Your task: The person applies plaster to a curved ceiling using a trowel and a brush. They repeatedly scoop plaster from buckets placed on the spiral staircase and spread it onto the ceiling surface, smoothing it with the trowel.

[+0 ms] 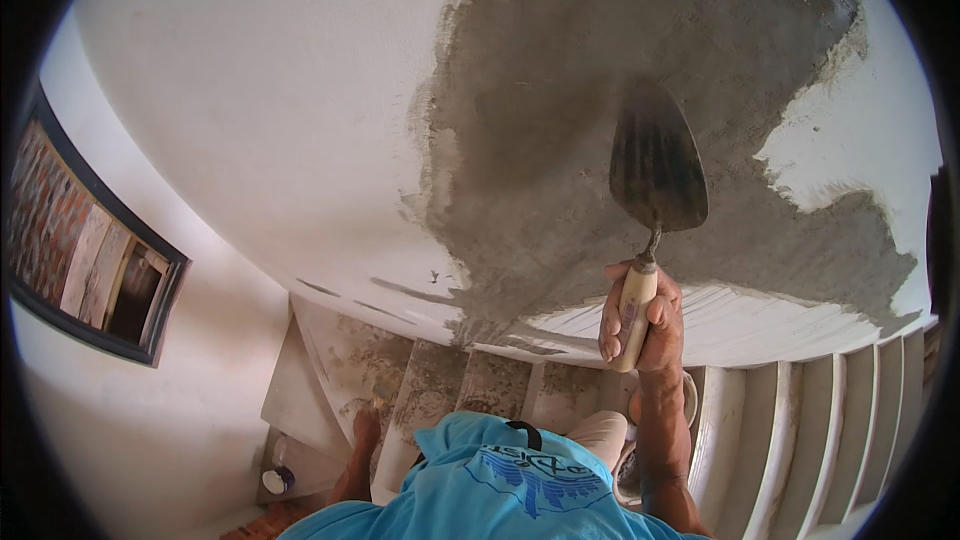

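With the right hand [640, 315] wrapped tight on its wooden handle, the trowel [655, 165] lies against the wet grey plaster patch [600, 70], best swept flat toward the patch's edges.

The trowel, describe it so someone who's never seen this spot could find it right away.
Start at the big grey patch of wet plaster on the white surface overhead. Against its lower right part lies the trowel, held up by the right hand. Its dark, pointed metal blade and pale wooden handle set it apart from the rough plaster around it.
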A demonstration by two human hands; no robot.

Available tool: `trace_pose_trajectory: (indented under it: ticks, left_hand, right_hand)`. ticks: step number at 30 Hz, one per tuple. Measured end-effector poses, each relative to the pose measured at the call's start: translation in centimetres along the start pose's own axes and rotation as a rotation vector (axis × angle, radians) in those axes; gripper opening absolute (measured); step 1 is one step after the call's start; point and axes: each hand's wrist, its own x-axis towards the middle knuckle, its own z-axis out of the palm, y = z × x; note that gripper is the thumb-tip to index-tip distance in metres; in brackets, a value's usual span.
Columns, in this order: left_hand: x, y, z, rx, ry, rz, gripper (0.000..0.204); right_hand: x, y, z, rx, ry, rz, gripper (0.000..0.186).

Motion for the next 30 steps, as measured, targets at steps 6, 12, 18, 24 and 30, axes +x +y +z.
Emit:
trace_pose_trajectory:
  ticks: [6,12,18,24,30]
  left_hand:
    - [1.3,0.3,-0.1,-0.104,-0.022,-0.047,0.035]
    - [2.2,-0.7,0.6,-0.296,0.013,-0.075,0.029]
    - [1.6,-0.4,0.1,-0.026,0.046,0.111,0.031]
    - [1.2,-0.2,0.3,-0.104,0.028,0.021,0.035]
    - [1.9,-0.3,0.8,-0.063,0.035,0.067,0.037]
  right_hand:
    - [-2.5,0.6,-1.3,-0.093,-0.029,0.201,0.052]
    - [-4.1,1.0,-2.9,-0.268,-0.095,0.190,0.059]
    - [-3.9,-1.1,-3.2,-0.410,0.046,0.056,0.075]
    - [-2.7,-3.1,-2.9,-0.571,0.149,0.025,0.069]
    - [-1.3,-6.2,-2.6,-0.692,0.192,0.050,0.065]
